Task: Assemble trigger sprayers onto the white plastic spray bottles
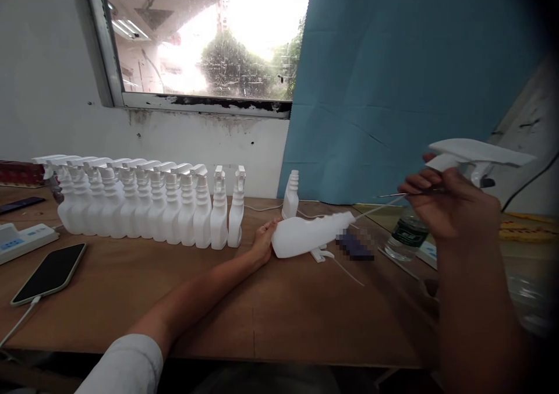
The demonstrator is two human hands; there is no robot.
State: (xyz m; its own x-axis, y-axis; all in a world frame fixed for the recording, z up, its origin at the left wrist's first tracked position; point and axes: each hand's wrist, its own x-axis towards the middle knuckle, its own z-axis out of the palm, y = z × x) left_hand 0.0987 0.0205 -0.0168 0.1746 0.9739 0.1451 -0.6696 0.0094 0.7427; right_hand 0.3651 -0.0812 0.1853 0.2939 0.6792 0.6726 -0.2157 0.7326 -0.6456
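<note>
My left hand (262, 244) grips the base end of a white plastic spray bottle (305, 237), tilted nearly onto its side with its neck pointing right. Raised at the right, my right hand (454, 202) is closed on a white trigger sprayer head (476, 151). From that head a thin dip tube (379, 208) runs down to the bottle's mouth; I cannot tell how far inside it reaches. A slim pointed metal tool (391, 195) also sticks out from my right fingers. Another trigger sprayer head (322, 255) lies on the table below the bottle.
A row of white spray bottles (144, 202) with heads stands at the left. One headless bottle (292, 196) stands by the wall. Around them are a charging phone (50, 273), a power strip (26, 241), a clear water bottle (407, 235) and a blurred dark-blue item (356, 246).
</note>
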